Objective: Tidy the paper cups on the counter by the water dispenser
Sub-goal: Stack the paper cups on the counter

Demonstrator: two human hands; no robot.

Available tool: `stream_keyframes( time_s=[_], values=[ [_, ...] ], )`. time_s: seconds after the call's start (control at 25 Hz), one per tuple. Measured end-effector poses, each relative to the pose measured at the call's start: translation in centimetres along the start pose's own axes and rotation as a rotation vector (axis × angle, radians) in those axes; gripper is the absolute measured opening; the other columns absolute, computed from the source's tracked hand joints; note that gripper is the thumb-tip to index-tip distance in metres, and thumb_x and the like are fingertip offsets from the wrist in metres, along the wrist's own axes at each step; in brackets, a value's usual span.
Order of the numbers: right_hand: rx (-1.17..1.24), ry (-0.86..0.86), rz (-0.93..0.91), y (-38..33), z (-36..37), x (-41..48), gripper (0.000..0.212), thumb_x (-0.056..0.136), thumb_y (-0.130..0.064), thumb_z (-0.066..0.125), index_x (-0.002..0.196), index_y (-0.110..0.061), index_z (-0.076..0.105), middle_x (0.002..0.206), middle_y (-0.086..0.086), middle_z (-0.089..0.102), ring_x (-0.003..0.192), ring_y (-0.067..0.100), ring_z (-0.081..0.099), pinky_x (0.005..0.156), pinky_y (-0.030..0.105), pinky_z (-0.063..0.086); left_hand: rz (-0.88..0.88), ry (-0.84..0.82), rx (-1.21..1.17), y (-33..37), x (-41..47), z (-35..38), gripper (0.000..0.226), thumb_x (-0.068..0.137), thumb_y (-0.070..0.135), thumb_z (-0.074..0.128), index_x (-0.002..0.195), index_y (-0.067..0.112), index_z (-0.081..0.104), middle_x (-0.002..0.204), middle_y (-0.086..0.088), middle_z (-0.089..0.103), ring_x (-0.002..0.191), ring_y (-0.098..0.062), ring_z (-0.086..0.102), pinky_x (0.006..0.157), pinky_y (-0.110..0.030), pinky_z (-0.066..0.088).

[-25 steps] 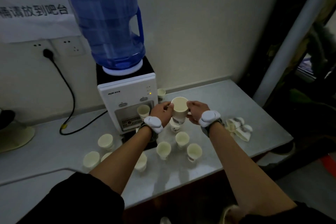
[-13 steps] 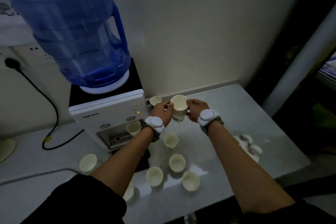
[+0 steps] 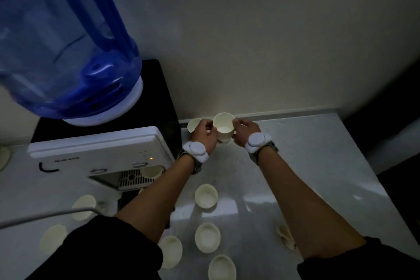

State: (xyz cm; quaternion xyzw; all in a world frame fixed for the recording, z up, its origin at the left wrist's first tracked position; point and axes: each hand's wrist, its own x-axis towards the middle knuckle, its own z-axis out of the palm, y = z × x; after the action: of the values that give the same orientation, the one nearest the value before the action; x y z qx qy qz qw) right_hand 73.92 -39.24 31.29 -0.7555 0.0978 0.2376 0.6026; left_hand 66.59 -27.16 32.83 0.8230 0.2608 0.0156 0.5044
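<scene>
Both hands hold one cream paper cup (image 3: 224,127) above the back of the grey counter (image 3: 302,166), close to the wall. My left hand (image 3: 204,135) grips its left side and my right hand (image 3: 244,132) its right side. The cup is upright and looks like a short stack. Another cup (image 3: 193,124) stands just behind my left hand, beside the water dispenser (image 3: 100,148). Several loose cups stand upright nearer me, among them one (image 3: 206,195) between my forearms, one (image 3: 207,237) below it and one (image 3: 222,267) at the bottom edge.
A blue water bottle (image 3: 66,48) tops the dispenser on the left. One cup (image 3: 151,171) sits on the dispenser's drip tray. More cups (image 3: 84,207) lie left of my left arm. Crumpled cups (image 3: 285,237) lie under my right forearm. The counter's right edge drops off into darkness.
My head has moved closer and tilted down, so the dispenser and bottle fill more of the view. Both hands carried the held cup farther back towards the wall.
</scene>
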Motion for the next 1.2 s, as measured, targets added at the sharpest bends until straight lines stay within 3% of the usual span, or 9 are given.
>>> stream_keyframes(
  time_s=[0.28,0.48,0.68,0.88,1.04,1.2],
  values=[
    [0.026,-0.039,0.057,1.9,1.0,6.1,0.030,0.094,-0.026,0.055,0.118,-0.010,0.064,0.116,0.026,0.066,0.107,0.046,0.063,0.071,0.036,0.047,-0.040,0.028,0.023,-2.0,4.6,2.7,0.029,0.093,0.015,0.055,0.120,0.005,0.063,0.119,-0.014,0.068,0.111,-0.028,0.063,0.093,-0.029,0.047],
    [0.005,-0.047,0.058,2.8,1.5,8.5,0.030,0.093,-0.026,0.056,0.117,-0.011,0.065,0.100,0.016,0.064,0.084,0.033,0.064,0.061,0.033,0.049,-0.014,0.029,0.021,-3.2,6.0,3.9,0.029,0.090,0.009,0.058,0.118,0.001,0.062,0.119,-0.019,0.067,0.112,-0.032,0.063,0.096,-0.040,0.051],
    [0.002,-0.057,0.069,3.2,2.2,9.9,0.029,0.092,-0.027,0.058,0.116,-0.012,0.065,0.096,0.012,0.064,0.082,0.031,0.063,0.072,0.038,0.053,0.034,0.029,0.067,-3.7,6.7,4.1,0.028,0.090,0.007,0.058,0.118,0.001,0.063,0.121,-0.020,0.066,0.115,-0.033,0.060,0.099,-0.042,0.048],
    [-0.020,-0.060,0.066,3.3,2.9,10.5,0.034,0.094,-0.025,0.057,0.122,-0.007,0.062,0.111,0.021,0.065,0.091,0.033,0.062,0.088,0.050,0.056,0.018,0.022,0.044,-4.2,7.3,4.1,0.033,0.091,0.003,0.056,0.123,0.000,0.059,0.124,-0.018,0.064,0.118,-0.032,0.059,0.102,-0.041,0.046],
    [0.005,-0.056,0.057,3.2,3.0,10.4,0.037,0.095,-0.023,0.055,0.125,-0.003,0.059,0.113,0.022,0.064,0.090,0.031,0.060,0.085,0.046,0.054,0.002,0.040,0.034,-4.3,7.2,4.1,0.036,0.089,-0.002,0.053,0.125,0.001,0.058,0.123,-0.018,0.064,0.116,-0.032,0.059,0.102,-0.041,0.046],
    [-0.020,-0.067,0.057,3.0,2.6,9.9,0.036,0.095,-0.026,0.055,0.123,-0.003,0.059,0.123,0.023,0.063,0.106,0.037,0.063,0.098,0.051,0.051,0.021,0.042,0.028,-4.2,6.7,3.9,0.037,0.088,-0.003,0.052,0.124,0.000,0.057,0.123,-0.019,0.063,0.116,-0.033,0.059,0.101,-0.038,0.047]
  ],
)
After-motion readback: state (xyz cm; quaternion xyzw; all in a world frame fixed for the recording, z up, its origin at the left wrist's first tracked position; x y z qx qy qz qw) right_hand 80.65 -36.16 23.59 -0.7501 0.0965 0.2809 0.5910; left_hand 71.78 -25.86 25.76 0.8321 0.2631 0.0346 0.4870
